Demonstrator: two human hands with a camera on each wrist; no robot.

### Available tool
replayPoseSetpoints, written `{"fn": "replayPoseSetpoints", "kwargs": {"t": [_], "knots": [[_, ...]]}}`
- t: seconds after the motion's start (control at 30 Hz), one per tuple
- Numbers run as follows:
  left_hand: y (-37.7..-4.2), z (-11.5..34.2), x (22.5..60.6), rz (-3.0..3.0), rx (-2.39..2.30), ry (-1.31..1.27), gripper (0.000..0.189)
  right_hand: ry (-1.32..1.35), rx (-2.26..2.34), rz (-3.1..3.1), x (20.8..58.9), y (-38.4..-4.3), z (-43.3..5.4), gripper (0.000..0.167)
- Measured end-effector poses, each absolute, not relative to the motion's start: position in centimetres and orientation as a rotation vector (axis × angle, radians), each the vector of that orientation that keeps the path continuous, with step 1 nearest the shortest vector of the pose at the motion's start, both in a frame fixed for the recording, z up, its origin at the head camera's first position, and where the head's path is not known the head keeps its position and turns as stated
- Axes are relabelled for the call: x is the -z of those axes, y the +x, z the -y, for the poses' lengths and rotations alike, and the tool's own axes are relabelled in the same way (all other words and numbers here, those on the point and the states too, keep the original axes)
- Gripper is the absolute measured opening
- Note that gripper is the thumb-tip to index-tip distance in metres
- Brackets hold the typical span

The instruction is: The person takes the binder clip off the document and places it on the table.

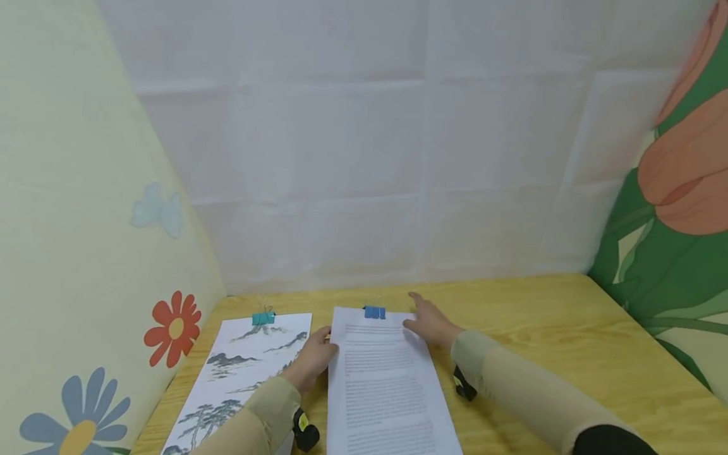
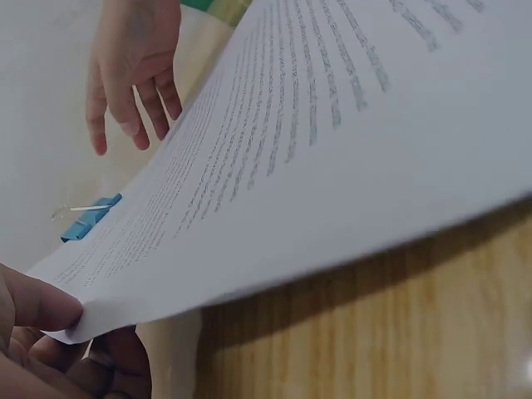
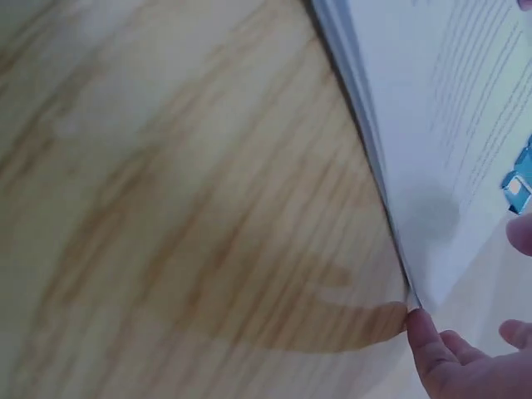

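Note:
A stack of printed paper [image 1: 381, 379] with a blue binder clip [image 1: 375, 312] on its top edge lies in front of me on the table. My left hand [image 1: 311, 359] pinches its left edge near the upper corner; in the left wrist view the thumb [image 2: 50, 307] is on top and the fingers curl beneath, with that edge raised off the wood. My right hand [image 1: 431, 321] is at the upper right corner, fingers spread. In the right wrist view one fingertip [image 3: 418, 322] meets the corner of the stack.
Left of the stack lies a sheet with ink landscape drawings [image 1: 227, 363], topped by a teal binder clip [image 1: 263, 318] and partly covered by my left arm. The yellow wood-grain table [image 1: 540, 328] meets a white cloth backdrop [image 1: 341, 158]. Flower-patterned panels [image 1: 671, 253] stand at both sides.

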State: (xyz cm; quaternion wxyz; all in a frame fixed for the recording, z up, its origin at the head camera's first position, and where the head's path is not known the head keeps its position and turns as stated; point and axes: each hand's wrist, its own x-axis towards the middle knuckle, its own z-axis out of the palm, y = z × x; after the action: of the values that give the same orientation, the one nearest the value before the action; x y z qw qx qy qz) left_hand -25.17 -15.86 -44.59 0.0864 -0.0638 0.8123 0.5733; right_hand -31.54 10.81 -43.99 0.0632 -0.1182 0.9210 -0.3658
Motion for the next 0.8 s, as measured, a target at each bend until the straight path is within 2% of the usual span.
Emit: {"fn": "replayPoseSetpoints", "kwargs": {"t": [0.4, 0.6, 0.8], "knots": [[-24.4, 15.8, 44.3, -2.338, -1.806, -0.121, 0.052, -0.211, 1.227, -2.939, 43.2, -31.6, -11.5, 0.057], [-23.9, 15.6, 44.1, -2.320, -1.831, -0.057, 0.043, -0.353, 1.247, -2.941, 42.3, -31.6, -11.8, 0.055], [-23.5, 15.3, 43.9, -2.273, -1.908, -0.004, 0.024, -0.578, 1.352, -2.850, 40.3, -30.8, -11.4, 0.053]]}}
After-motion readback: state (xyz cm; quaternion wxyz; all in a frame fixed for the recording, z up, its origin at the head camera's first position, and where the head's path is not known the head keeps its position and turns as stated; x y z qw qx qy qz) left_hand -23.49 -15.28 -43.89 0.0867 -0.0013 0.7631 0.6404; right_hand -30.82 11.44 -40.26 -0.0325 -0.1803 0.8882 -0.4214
